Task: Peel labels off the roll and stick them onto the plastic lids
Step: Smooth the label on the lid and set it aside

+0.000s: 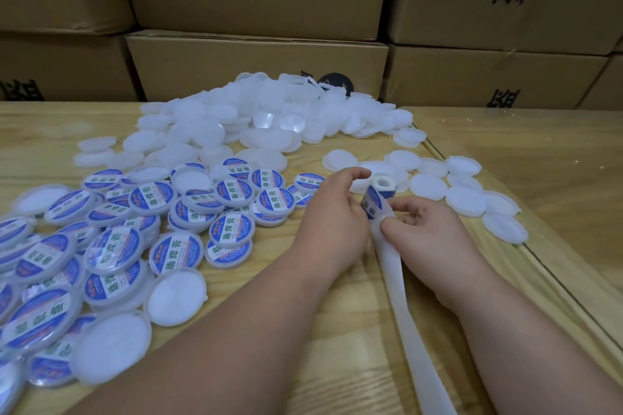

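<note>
My left hand (332, 212) grips a small roll of blue-and-white labels (376, 197) just above the table, thumb over its top. My right hand (426, 229) pinches the white backing strip (404, 313) right below the roll; the strip trails down toward me. Several plain white plastic lids (428, 187) lie spread just beyond and to the right of my hands. A big heap of plain lids (269, 114) sits further back. Labelled lids (175, 253) with blue round stickers are piled at the left.
Stacked cardboard boxes (256, 64) form a wall behind the wooden table (320, 330). A glass sheet edge (505, 239) runs diagonally at the right. Bare wood shows between my forearms.
</note>
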The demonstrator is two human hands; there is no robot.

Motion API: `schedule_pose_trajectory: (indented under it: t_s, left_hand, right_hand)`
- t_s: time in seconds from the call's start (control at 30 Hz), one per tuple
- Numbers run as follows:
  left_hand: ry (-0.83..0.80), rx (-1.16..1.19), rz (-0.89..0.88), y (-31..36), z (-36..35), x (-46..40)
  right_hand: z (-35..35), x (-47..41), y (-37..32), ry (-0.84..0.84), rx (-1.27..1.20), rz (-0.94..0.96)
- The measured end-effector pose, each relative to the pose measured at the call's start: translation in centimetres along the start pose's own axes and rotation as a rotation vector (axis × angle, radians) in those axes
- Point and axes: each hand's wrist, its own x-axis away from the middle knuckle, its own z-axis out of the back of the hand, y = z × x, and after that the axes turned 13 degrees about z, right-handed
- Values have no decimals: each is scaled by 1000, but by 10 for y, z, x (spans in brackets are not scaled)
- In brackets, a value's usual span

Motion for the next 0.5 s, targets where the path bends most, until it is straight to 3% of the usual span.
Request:
schedule_pose_trajectory:
  t_s: [0.33,0.5]
  left_hand:
    - [197,-7,68,6,-7,-43]
    - [178,-179,-17,5,-12,-70]
  right_hand:
    - [3,5,-4,-29,-11,-56]
    - [8,3,-1,-153,28,-112]
